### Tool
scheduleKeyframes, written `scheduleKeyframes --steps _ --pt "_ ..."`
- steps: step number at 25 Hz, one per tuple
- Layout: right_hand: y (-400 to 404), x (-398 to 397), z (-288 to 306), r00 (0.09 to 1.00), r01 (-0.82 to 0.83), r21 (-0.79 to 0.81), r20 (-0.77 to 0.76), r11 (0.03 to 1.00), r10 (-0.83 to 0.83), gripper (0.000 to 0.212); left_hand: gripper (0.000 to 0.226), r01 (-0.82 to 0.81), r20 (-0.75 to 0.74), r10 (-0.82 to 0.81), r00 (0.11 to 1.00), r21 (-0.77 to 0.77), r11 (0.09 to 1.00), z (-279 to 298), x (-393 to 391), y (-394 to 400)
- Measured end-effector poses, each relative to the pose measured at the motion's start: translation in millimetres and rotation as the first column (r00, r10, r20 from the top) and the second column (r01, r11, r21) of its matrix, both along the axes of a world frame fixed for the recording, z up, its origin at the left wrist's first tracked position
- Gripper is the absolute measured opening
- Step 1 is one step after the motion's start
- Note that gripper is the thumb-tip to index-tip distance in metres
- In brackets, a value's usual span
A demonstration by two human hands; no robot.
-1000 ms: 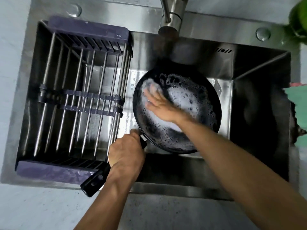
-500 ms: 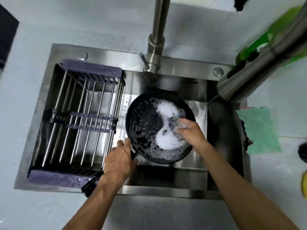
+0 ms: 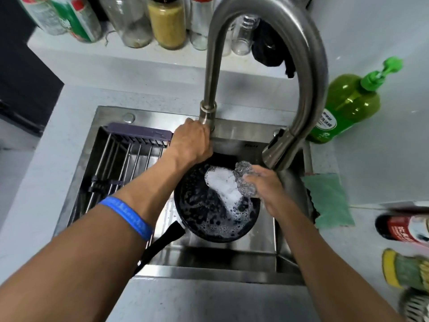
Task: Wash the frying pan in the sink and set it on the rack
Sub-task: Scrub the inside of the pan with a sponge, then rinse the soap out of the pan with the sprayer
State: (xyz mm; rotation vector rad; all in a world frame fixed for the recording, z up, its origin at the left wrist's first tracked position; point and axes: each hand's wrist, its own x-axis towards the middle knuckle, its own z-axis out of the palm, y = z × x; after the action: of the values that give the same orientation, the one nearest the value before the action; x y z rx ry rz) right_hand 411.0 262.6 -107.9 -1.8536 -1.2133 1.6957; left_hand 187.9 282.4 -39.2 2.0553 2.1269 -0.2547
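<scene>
Reaching my left hand point(image 3: 193, 141) to the base of the faucet point(image 3: 267, 73), fingers curled round the valve end; the lever itself is hidden under my hand, so I can't tell its position. No water visible at the spout, which hangs over the far right of the sink point(image 3: 232, 261). My right hand point(image 3: 264, 187) pinches the steel scourer point(image 3: 243, 180) in curled fingers, held just under the spout so it rinses first, I judge. The frying pan point(image 3: 216, 205) sits unheld on the sink floor, full of suds, handle point(image 3: 162, 245) pointing near-left over the sink's near edge, easy to grab. The rack point(image 3: 130, 154) spans the left side of the sink, just beside the pan, bare where I can see it. Rinse is next, I reckon. Risk: soapy handle slips on the lift. Green soap bottle point(image 3: 348, 105) stands far right, green cloth point(image 3: 329, 201) right of the sink.
</scene>
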Motion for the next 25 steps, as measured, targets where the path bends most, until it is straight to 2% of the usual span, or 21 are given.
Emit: scheduleKeyframes --steps 3,5,7,9,11,13,16,17,19,21,23,25 --pt "-8.7 6.9 1.7 1.000 0.017 -0.032 0.003 0.999 -0.017 0.047 0.050 0.018 0.066 -0.019 0.998 0.009 1.000 0.3 -2.4 -26.0" --pt "-10.2 7.6 3.9 0.999 0.052 -0.046 0.001 0.998 -0.052 0.041 0.060 -0.056 0.214 0.028 0.976 0.124 0.991 -0.3 4.0 -50.0" --pt "-7.4 2.8 6.6 0.998 0.066 -0.034 -0.004 0.997 -0.066 0.041 0.055 -0.228 0.436 0.134 0.890 0.171 0.959 -4.3 19.8 -79.2" --pt "-1.7 -1.0 10.0 0.999 0.037 -0.017 0.008 0.999 -0.037 0.040 0.045 -0.351 0.596 0.239 0.766 0.076 0.933 -12.0 38.6 -103.5" --pt "7.0 0.0 8.2 0.997 0.073 0.023 0.014 0.997 -0.074 0.029 0.037 -0.377 0.671 0.296 0.680 -0.027 0.926 -21.7 54.0 -111.9" --pt "11.8 2.7 11.3 0.992 0.124 0.089 0.017 0.988 -0.126 0.014 0.028 -0.429 0.762 0.382 0.522 -0.153 0.890 -28.7 68.3 -106.3" --pt "5.8 3.9 16.0 0.995 0.098 0.137 0.011 0.986 -0.100 0.011 0.023 -0.507 0.853 0.500 0.152 -0.367 0.780 -25.4 98.7 -92.2" --pt "2.5 4.2 16.5 0.996 0.087 0.126 -0.006 0.988 -0.087 0.010 0.026 -0.537 0.863 0.499 0.083 -0.383 0.752 -19.1 106.9 -88.8" --pt "-3.9 6.6 18.1 0.997 0.078 0.080 -0.025 0.994 -0.076 0.012 0.028 -0.575 0.927 0.375 0.017 -0.298 0.762 0.0 112.5 -81.6" --pt "-6.7 11.0 22.2 0.993 0.115 0.033 -0.038 0.993 -0.114 0.010 0.041 -0.461 0.987 0.155 -0.029 -0.151 0.875 23.4 107.7 -69.4" --pt "-7.2 13.3 25.0 0.990 0.137 -0.008 -0.042 0.991 -0.137 0.008 0.057 -0.269 1.000 0.015 0.021 -0.008 0.963 48.0 100.5 -57.8" --pt "-7.3 9.7 28.2 0.988 0.150 -0.060 -0.025 0.987 -0.152 0.006 0.062 -0.170 0.998 -0.021 0.055 0.030 0.985 63.3 92.6 -49.3"
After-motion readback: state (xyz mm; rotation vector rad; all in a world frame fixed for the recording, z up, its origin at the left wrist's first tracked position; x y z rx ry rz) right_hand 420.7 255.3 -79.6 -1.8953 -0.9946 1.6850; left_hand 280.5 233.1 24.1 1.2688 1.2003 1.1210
